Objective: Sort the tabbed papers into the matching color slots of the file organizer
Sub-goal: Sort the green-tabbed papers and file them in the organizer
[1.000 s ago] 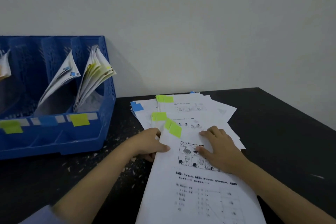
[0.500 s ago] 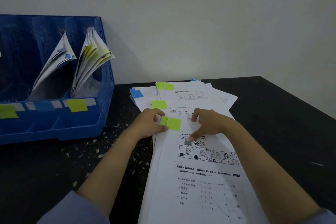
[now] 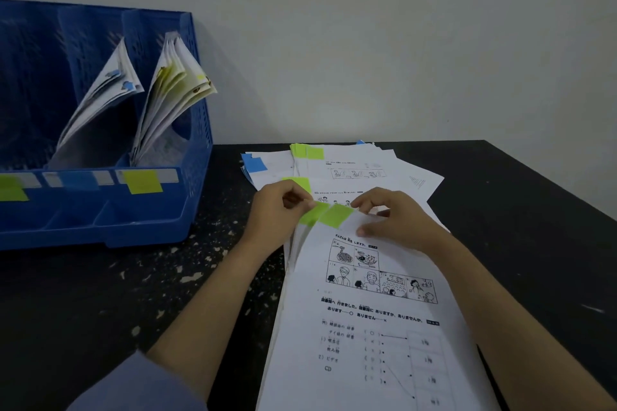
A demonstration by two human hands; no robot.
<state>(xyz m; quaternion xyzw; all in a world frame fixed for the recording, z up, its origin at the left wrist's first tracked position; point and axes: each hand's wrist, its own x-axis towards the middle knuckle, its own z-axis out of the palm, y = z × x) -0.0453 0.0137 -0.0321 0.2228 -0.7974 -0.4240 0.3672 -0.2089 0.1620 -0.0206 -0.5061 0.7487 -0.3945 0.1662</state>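
A stack of white worksheets with green tabs (image 3: pixel 364 304) lies in front of me on the black table (image 3: pixel 521 210). My left hand (image 3: pixel 277 217) pinches the top left corner of the upper sheets beside a green tab (image 3: pixel 335 215). My right hand (image 3: pixel 397 220) pinches the top edge of the upper sheet just right of that tab. More tabbed papers (image 3: pixel 360 167) are spread behind, some with green tabs, and one with a blue tab (image 3: pixel 255 163). The blue file organizer (image 3: pixel 100 220) stands at the left, its slots marked green, blue (image 3: pixel 80 181) and yellow (image 3: pixel 143 181).
Papers with blue tabs (image 3: pixel 103 100) lean in the organizer's blue-marked slot, and a thicker bundle with yellow tabs (image 3: pixel 170 100) leans in the yellow-marked one. A pale wall rises behind the table. White specks dot the tabletop at the left.
Both hands slid up the top sheet from its picture strip to the green-tabbed upper edge and now pinch it. The view has tilted down slightly.
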